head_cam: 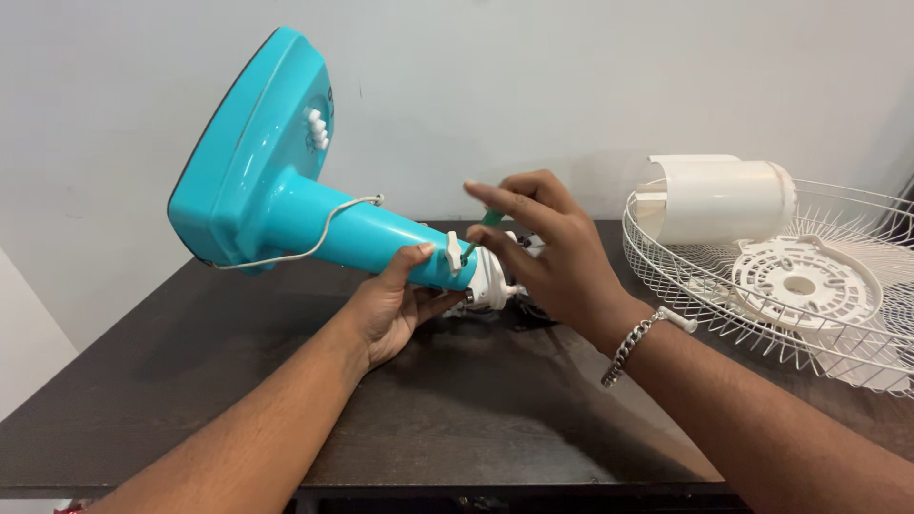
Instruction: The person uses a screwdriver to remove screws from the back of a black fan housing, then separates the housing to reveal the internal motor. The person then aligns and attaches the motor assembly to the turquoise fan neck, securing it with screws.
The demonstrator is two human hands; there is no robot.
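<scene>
Glossy, smooth turquoise plastic on the fan stand [276,181] with a matt white plastic joint [490,276] at its end — white wire mesh for the fan guard [762,314], smooth white plastic for the motor cover [724,198] inside it — dark, matt wood-grain on the table [190,381], shiny metal links on the bracelet [633,343].

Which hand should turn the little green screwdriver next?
Probably the right hand: it already holds the green screwdriver at the neck of the blue fan stand. The left hand is gripping the stand.
</scene>
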